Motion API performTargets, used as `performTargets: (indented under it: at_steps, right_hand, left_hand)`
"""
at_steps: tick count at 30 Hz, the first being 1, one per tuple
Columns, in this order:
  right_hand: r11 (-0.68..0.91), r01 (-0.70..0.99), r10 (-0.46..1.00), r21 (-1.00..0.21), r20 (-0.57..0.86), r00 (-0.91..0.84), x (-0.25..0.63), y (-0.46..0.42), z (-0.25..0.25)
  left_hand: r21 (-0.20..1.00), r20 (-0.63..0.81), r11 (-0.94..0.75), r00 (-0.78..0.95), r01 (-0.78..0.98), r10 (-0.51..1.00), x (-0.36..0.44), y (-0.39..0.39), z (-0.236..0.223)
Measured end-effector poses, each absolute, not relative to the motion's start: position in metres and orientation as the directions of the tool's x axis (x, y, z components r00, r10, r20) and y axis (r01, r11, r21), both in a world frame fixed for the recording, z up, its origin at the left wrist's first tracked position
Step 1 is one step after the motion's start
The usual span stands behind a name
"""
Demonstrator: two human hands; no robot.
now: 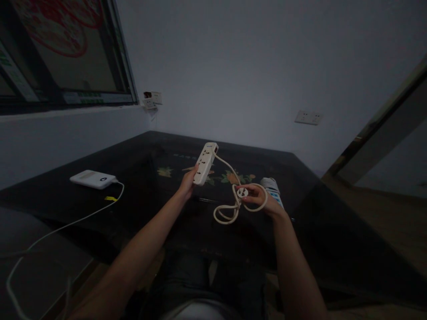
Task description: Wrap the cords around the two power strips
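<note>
My left hand (188, 181) is closed around the lower end of a white power strip (206, 162), tilted up with its sockets facing me. A cream cord (227, 163) runs from the strip's far end to my right hand (262, 199). There my fingers pinch the cord's round white plug (242, 192), its pins turned toward me. Loops of the cord hang around and below the plug. Just behind my right hand, a second power strip (274, 192), white and blue with a wound cord, lies on the table, partly hidden by that hand.
The dark table (140, 164) has a painted flower pattern. On its left lie a white power bank (93, 178) with a cable (75, 221) and a yellow scrap (110, 198). Wall sockets (308, 117) sit at the back right, others (156, 98) near the window.
</note>
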State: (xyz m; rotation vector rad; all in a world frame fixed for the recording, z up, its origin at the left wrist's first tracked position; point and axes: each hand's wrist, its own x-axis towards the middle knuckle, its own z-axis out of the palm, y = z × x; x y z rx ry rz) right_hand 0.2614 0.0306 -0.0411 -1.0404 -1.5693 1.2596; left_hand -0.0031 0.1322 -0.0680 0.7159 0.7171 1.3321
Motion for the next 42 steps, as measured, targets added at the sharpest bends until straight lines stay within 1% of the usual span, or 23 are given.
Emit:
performTargets:
  at_steps: [4,7,10,13,18,21,26,28,31,33,35,37,38,40,42]
  right_hand:
    - [0.108,0.102,0.971,-0.989,0.082,-0.226,0.27,0.033,-0.045]
    - [0.115,0.122,0.98,-0.986,0.093,-0.176,0.274,0.034,-0.047]
    - [0.132,0.151,0.979,-0.98,0.104,-0.177,0.274,0.033,-0.045]
    - [0.155,0.168,0.968,-0.974,0.116,-0.222,0.271,0.029,-0.041]
    - [0.172,0.19,0.925,-0.967,0.093,-0.368,0.271,0.022,-0.036]
    - [0.163,0.233,0.917,-0.959,0.059,-0.395,0.271,0.02,-0.035]
    - [0.211,0.33,0.903,-0.92,0.054,-0.427,0.269,0.026,-0.04]
    - [0.169,0.352,0.925,-0.92,0.026,-0.378,0.269,0.032,-0.046]
    - [0.095,0.332,0.977,-0.938,0.025,-0.209,0.276,0.043,-0.059]
    - [0.064,0.338,0.998,-0.939,0.053,-0.041,0.283,0.051,-0.068]
    - [0.041,0.4,0.985,-0.915,0.105,0.139,0.29,0.057,-0.073]
    - [0.033,0.474,0.946,-0.88,0.18,0.269,0.294,0.06,-0.073]
    - [0.047,0.498,0.927,-0.866,0.223,0.302,0.294,0.06,-0.072]
    - [0.109,0.518,0.901,-0.848,0.305,0.31,0.29,0.057,-0.065]
    - [0.19,0.493,0.908,-0.849,0.344,0.242,0.282,0.05,-0.055]
  left_hand:
    - [0.827,-0.058,0.039,-0.016,-0.561,0.998,-0.005,0.131,-0.064]
    - [0.827,-0.055,0.022,-0.041,-0.562,0.998,-0.007,0.131,-0.063]
    - [0.824,-0.045,0.009,-0.049,-0.567,0.998,-0.007,0.132,-0.062]
    - [0.829,-0.069,0.025,-0.058,-0.559,0.996,-0.007,0.131,-0.061]
    - [0.827,-0.076,0.032,-0.055,-0.561,0.996,-0.006,0.131,-0.061]
    - [0.829,-0.068,0.026,-0.054,-0.558,0.996,-0.006,0.131,-0.062]
    - [0.826,-0.041,0.022,-0.021,-0.563,0.999,-0.005,0.132,-0.064]
    - [0.825,-0.043,0.023,-0.022,-0.565,0.999,-0.005,0.131,-0.064]
    - [0.825,-0.069,0.036,-0.038,-0.564,0.997,-0.005,0.131,-0.065]
    - [0.823,-0.08,0.042,-0.043,-0.567,0.996,-0.004,0.132,-0.065]
    - [0.82,-0.08,0.037,-0.049,-0.572,0.996,-0.004,0.131,-0.064]
    - [0.819,-0.072,0.03,-0.051,-0.572,0.996,-0.004,0.131,-0.064]
    - [0.82,-0.069,0.027,-0.052,-0.571,0.996,-0.003,0.131,-0.063]
    - [0.823,-0.073,0.028,-0.056,-0.568,0.996,-0.003,0.131,-0.063]
    - [0.826,-0.076,0.026,-0.065,-0.563,0.995,-0.003,0.131,-0.064]
